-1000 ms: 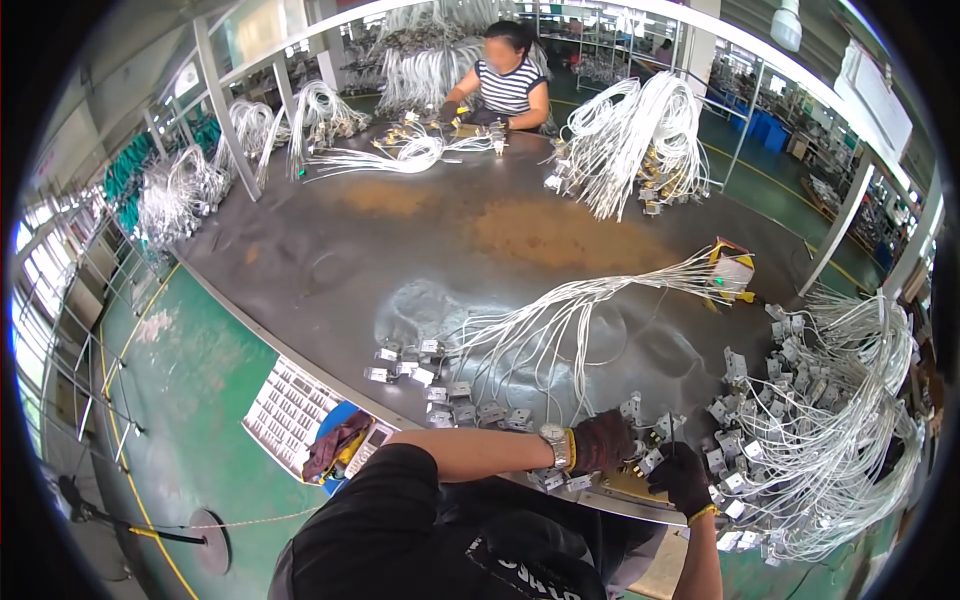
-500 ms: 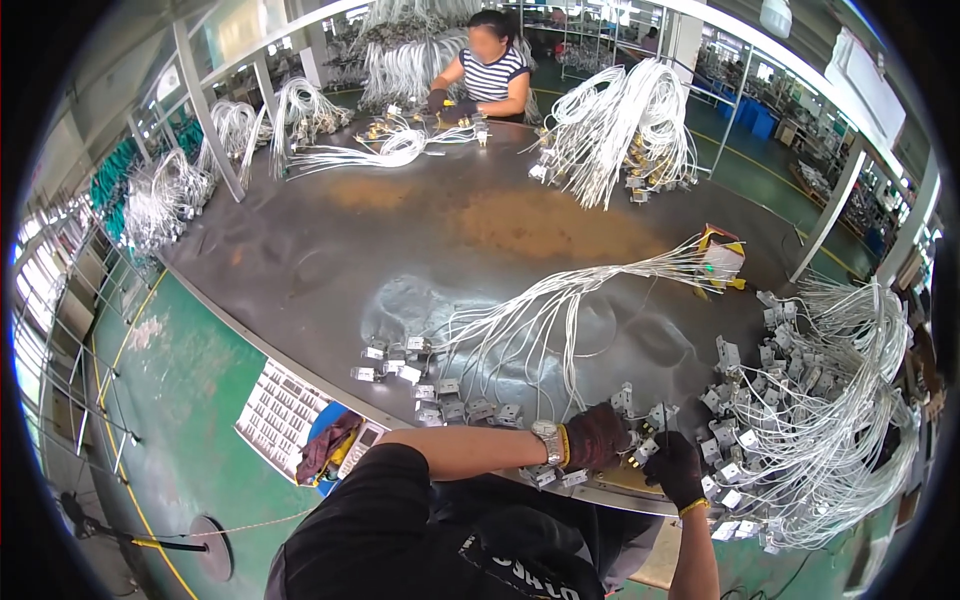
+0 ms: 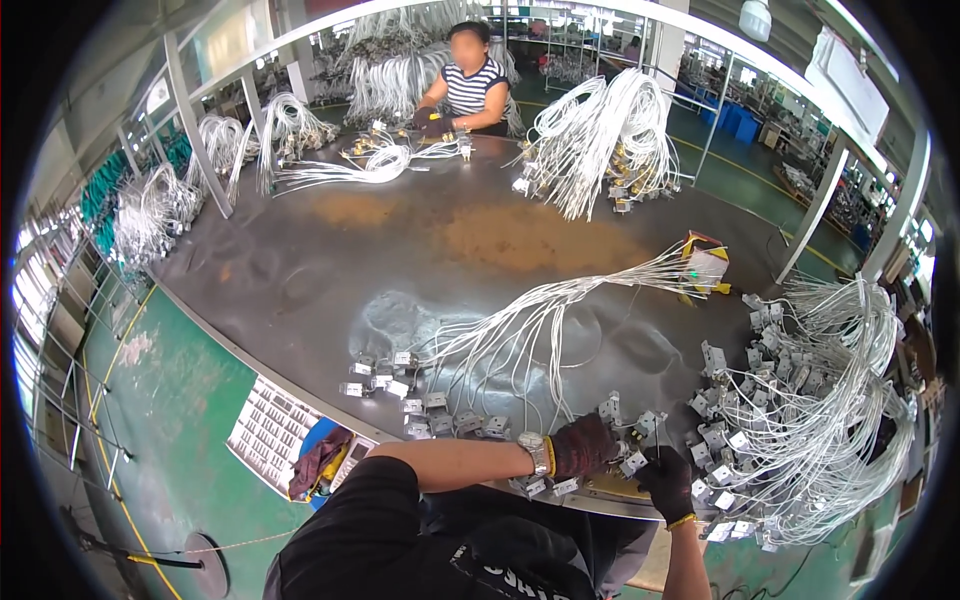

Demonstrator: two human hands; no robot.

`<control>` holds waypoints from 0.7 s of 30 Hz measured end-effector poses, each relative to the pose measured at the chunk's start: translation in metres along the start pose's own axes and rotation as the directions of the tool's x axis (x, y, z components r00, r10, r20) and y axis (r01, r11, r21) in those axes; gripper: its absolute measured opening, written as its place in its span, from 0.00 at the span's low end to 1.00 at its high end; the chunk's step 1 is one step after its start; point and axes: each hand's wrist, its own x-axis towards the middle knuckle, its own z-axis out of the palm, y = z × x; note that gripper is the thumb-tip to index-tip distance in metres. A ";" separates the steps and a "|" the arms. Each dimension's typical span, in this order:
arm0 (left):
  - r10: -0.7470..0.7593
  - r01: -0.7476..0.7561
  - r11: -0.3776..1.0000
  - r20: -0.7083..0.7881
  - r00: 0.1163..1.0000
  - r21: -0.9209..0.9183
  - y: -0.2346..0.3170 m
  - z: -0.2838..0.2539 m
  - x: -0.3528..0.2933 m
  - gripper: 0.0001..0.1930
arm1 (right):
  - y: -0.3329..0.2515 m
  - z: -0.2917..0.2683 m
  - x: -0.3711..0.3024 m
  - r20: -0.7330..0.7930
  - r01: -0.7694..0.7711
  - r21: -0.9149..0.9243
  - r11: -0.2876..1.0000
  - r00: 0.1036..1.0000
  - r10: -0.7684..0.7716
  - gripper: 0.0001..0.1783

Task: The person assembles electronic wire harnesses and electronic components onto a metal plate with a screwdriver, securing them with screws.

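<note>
At the table's near edge, my left hand, in a dark reddish glove, is closed at a small silver metal connector with its fingertips hidden. My right hand, in a black glove, is closed around a thin rod-like tool that points up; its handle is hidden in the palm. The connector lies between the two hands. Other silver connectors sit just beyond my fingers. White cables fan out from a red-and-yellow holder toward a group of connectors on the left.
A heap of white cables with connectors crowds the right side. Another cable bundle lies at the far edge. Across the table a co-worker in a striped top handles parts. A white slotted tray hangs beside the left edge.
The connector between my hands shows a silver face where gold-coloured pins showed before. The view has shifted slightly; both hands stay in nearly the same place.
</note>
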 end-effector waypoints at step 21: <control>-0.090 0.085 0.995 -0.117 0.989 -0.052 0.007 -0.014 0.013 0.11 | 0.022 0.037 -0.009 -0.259 0.249 -0.503 0.828 0.870 -0.419 0.09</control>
